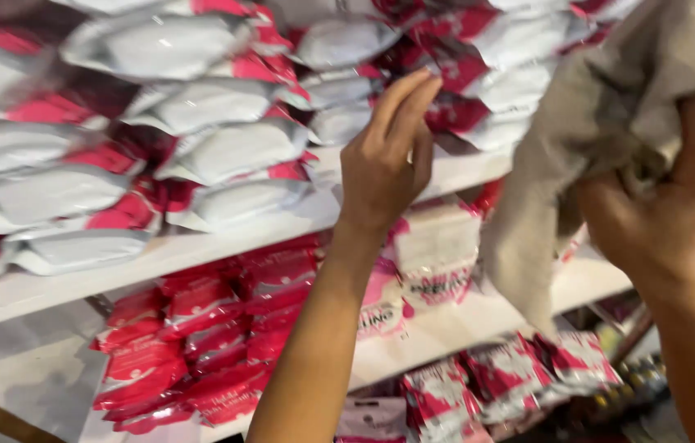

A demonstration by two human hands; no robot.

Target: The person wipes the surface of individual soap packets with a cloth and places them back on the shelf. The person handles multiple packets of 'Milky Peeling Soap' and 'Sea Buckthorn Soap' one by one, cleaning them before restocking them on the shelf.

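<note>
I'm at the reaching step: my left hand [380, 168] is up at the top shelf [200, 242], fingers loose and extended, tips touching a white-and-red pack [347, 123] in the stacked row there. My right hand [663, 217] is clenched on a beige cloth [585, 139], right of that shelf. Next calls for closing on one pack. Below the shelf, more white shelves carry red packs [200, 344]; the room is a stockroom or shop.

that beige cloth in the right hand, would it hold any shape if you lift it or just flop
The beige cloth probably flops: it bunches in the right hand and hangs in loose folds. It looks thin, so likely light for its size. The matte weave suggests it grips rather than slides, unlike the glossy white packets near the left hand.
</note>
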